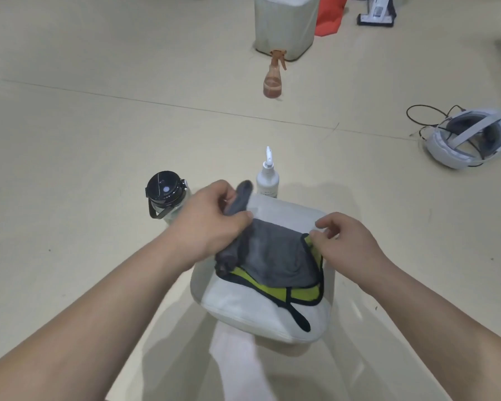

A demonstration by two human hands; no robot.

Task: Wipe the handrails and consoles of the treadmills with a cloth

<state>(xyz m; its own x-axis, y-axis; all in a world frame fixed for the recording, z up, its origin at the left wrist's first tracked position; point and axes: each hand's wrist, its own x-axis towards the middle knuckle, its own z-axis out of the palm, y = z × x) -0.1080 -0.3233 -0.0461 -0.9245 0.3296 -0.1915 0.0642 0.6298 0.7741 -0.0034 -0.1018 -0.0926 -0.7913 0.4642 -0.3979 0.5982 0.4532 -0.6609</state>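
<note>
The pale floor (70, 140) fills the view, and no treadmill, handrail or console shows anywhere in it. Near the middle stands a white padded stool (243, 314). A pale bin (284, 24) stands far off, and a white headset (472, 140) with its cable lies to the right.

The cloth (272, 250), grey with a yellow-green face and black edging, lies rumpled on the stool's top. Whether it is one cloth or two layered I cannot tell.

The left hand (211, 221) has its grip curled round a bunched grey end at the cloth's far left, with a tail of fabric poking up past the fingers. The right hand (347, 244) has a light fingertip grip on the right edge, at the yellow-green border.

A black-lidded water bottle (164, 192) stands left of the stool, a white spray bottle (268, 180) just beyond it, and a brown spray bottle (273, 82) farther away.

The step appears to be readying the cloth. To do it well, draw the two ends apart until the fabric lies flat, then fold it into a firm pad with a clean face outward, so it wraps a rail snugly and no loose corner drags.
</note>
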